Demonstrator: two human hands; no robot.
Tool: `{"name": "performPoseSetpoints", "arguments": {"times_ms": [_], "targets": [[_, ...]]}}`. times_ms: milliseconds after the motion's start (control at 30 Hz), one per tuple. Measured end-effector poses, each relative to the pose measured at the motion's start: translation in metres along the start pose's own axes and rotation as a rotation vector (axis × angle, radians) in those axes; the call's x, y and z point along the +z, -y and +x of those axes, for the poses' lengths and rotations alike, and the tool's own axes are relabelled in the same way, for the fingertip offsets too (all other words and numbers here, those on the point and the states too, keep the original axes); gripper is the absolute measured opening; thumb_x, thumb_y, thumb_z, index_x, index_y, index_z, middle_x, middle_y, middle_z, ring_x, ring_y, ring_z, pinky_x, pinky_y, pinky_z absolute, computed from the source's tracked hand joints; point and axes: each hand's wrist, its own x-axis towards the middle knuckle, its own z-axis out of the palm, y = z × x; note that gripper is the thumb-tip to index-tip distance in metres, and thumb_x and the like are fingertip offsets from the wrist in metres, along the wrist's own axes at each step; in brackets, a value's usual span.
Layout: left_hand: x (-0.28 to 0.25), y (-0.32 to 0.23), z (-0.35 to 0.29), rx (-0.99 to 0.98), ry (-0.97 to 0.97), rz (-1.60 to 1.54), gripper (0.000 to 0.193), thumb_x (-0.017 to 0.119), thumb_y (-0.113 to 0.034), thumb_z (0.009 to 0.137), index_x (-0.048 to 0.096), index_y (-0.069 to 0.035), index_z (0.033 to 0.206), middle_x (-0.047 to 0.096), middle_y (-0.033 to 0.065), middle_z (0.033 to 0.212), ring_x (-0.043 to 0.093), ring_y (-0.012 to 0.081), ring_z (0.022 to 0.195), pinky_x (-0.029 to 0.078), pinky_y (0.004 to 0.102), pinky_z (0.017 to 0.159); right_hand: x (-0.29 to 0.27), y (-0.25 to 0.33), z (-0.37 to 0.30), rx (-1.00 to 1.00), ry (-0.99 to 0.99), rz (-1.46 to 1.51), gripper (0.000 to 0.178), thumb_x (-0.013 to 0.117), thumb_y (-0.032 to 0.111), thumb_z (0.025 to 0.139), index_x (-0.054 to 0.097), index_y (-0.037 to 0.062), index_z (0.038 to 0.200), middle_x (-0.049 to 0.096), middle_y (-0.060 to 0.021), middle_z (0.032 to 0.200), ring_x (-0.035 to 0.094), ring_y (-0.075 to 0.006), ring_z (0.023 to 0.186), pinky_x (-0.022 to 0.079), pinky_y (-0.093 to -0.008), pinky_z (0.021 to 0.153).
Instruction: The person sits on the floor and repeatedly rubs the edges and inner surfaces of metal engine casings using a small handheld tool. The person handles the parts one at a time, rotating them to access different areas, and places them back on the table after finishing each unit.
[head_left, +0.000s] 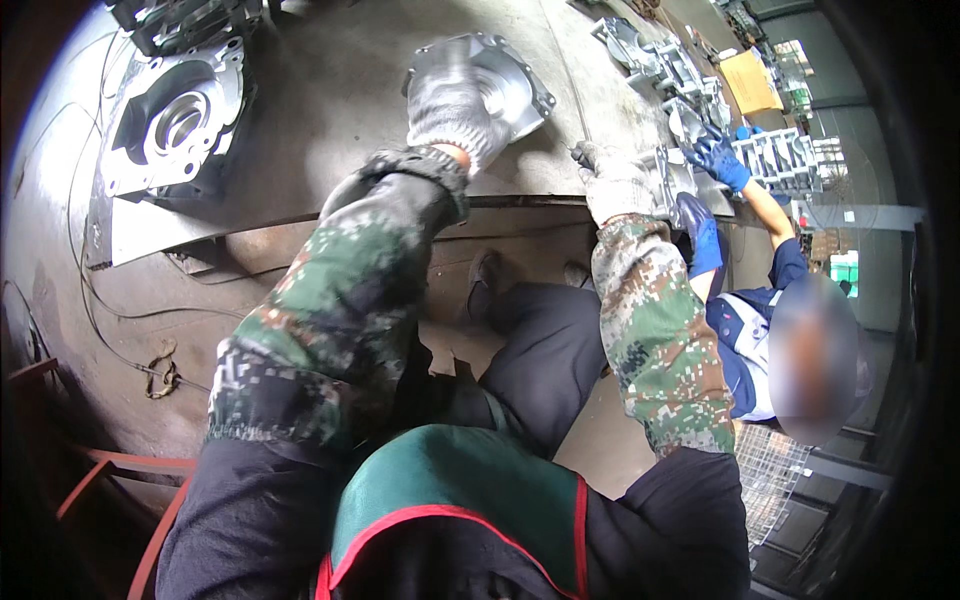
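Observation:
My left hand (455, 105), in a white knitted glove and blurred by motion, lies over a round-bored grey metal casting (520, 88) flat on the table. Its fingers are smeared, so their hold cannot be told. To the right, near the table's front edge, is my right hand (615, 180) in a similar glove with darkened fingertips. Those fingers are curled closed; whatever they hold is too small to make out. Camouflage sleeves cover both my forearms.
A larger casting (175, 125) stands on the table (330, 90) at left, dark castings behind it. Several castings (650, 60) line the right side near a cardboard box (750, 82). A co-worker in blue gloves (718, 160) handles parts there. Cables (150, 315) trail at left.

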Motion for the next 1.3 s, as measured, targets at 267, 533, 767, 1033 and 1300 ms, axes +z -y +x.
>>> {"name": "performPoseSetpoints", "arguments": {"times_ms": [267,533,767,1033,1300], "targets": [[0.021,0.000,0.011,0.335,0.561,0.505,0.042,0.076,-0.038,0.077,0.070,-0.016,0.112,0.069,0.0123,0.112,0.063,0.0306,0.111,0.040,0.0415,0.104,0.027,-0.008,0.005,0.196,-0.079,0.070,0.029,0.068,0.033,0.082,0.071,0.0202,0.109,0.070,-0.0127,0.097,0.066,-0.0336,0.093,0.052,-0.0446,0.081],[0.040,-0.009,-0.007,0.394,0.477,0.462,0.048,0.081,-0.044,0.070,0.072,-0.015,0.106,0.072,0.0122,0.096,0.065,0.0331,0.100,0.046,0.0409,0.094,0.039,-0.004,0.021,0.112,-0.078,0.043,0.031,0.065,0.037,0.084,0.067,0.0227,0.111,0.069,-0.0087,0.098,0.066,-0.0297,0.093,0.052,-0.0437,0.079],[0.045,-0.006,-0.007,0.393,0.520,0.542,0.061,0.077,-0.061,0.069,0.072,-0.014,0.107,0.072,0.0108,0.097,0.063,0.0334,0.101,0.046,0.0420,0.094,0.003,0.022,0.025,0.204,0.017,-0.009,0.038,0.050,0.041,0.093,0.073,0.0107,0.100,0.071,-0.0158,0.095,0.068,-0.0343,0.095,0.054,-0.0472,0.079],[0.050,-0.034,-0.015,0.425,0.560,0.554,0.060,0.079,-0.059,0.067,0.072,-0.017,0.109,0.072,0.0132,0.103,0.066,0.0302,0.103,0.044,0.0410,0.100,0.008,-0.006,0.038,0.373,0.006,-0.056,0.024,0.056,0.021,0.088,0.072,0.0060,0.099,0.070,-0.0163,0.091,0.069,-0.0337,0.089,0.055,-0.0488,0.075],[0.045,-0.039,-0.008,0.364,0.642,0.464,0.056,0.081,-0.051,0.068,0.071,-0.015,0.110,0.071,0.0096,0.103,0.061,0.0328,0.105,0.045,0.0410,0.096,-0.012,-0.043,0.034,0.349,-0.175,-0.120,0.028,0.057,0.030,0.091,0.065,0.0111,0.110,0.070,-0.0123,0.096,0.068,-0.0314,0.082,0.055,-0.0441,0.067]]}}
